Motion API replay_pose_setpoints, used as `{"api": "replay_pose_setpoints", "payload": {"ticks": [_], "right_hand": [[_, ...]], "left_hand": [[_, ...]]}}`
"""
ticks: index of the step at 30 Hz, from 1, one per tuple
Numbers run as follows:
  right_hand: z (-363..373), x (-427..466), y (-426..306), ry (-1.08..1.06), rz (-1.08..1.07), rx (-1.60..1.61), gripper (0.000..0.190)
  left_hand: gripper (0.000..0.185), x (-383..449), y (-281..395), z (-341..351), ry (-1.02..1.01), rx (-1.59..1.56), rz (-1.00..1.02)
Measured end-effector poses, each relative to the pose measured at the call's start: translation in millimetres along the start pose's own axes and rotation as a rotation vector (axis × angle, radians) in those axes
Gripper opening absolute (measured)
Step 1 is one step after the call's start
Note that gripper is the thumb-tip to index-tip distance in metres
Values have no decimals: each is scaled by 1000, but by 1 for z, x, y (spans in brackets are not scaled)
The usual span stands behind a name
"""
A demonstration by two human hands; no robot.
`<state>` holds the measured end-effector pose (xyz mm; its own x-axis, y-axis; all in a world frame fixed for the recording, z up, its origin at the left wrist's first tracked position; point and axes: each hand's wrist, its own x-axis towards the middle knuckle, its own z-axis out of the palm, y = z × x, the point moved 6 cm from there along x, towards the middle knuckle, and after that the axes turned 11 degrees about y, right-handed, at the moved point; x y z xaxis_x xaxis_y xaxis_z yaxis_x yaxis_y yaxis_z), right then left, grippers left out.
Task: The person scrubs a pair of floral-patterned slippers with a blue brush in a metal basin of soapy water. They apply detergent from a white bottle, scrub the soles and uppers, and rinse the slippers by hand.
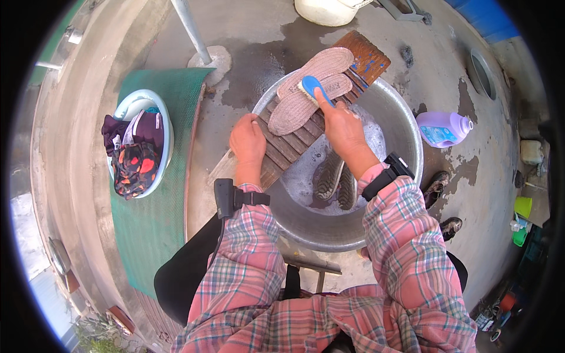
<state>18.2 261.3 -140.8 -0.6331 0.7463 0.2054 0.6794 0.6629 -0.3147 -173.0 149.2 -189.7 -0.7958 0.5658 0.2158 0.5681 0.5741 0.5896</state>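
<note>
My right hand [342,125] grips a blue-handled scrubbing brush [312,88], its pale bristles against the insoles. Two pinkish woven shoe insoles [293,115] lie overlapping on a ridged wooden washboard [287,148]. The washboard slants across a large metal basin [410,128]. My left hand [248,140] rests at the washboard's left edge with curled fingers; whether it grips the edge is hard to see. In the basin's sudsy water lies a pair of shoes, dark soles [330,176] upward, partly hidden by my right forearm.
Left of me, a light-blue tub [167,145] of clothes [137,165] stands on a green mat-covered surface [176,212]. A purple detergent bottle [441,129] is right of the basin, with dark shoes [437,187] below it. A metal pole [192,31] and a white tub [324,11] stand beyond.
</note>
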Motion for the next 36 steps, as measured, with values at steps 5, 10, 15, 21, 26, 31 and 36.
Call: {"api": "replay_pose_setpoints", "payload": {"ticks": [5,10,15,21,26,31,36], "right_hand": [[1,-3,-30,-104,-230,-119,61],[15,-20,-37,-133,-284,-23,68],[11,-15,-14,-7,-77,-147,68],[11,-27,-47,-195,-316,-37,69],[3,-11,-26,-34,-219,-42,70],[2,-10,-6,1,-210,-152,71],[5,-14,-26,-82,-278,-8,71]], "left_hand": [[22,-1,-3,3,10,-68,-18],[24,4,-11,4,9,-197,-41],[27,12,-20,12,-25,-514,-149],[27,13,-20,10,-28,-448,-145],[26,13,-18,10,-37,-386,-146],[24,15,-24,16,-26,-459,-214],[21,13,-22,14,8,-268,-183]]}}
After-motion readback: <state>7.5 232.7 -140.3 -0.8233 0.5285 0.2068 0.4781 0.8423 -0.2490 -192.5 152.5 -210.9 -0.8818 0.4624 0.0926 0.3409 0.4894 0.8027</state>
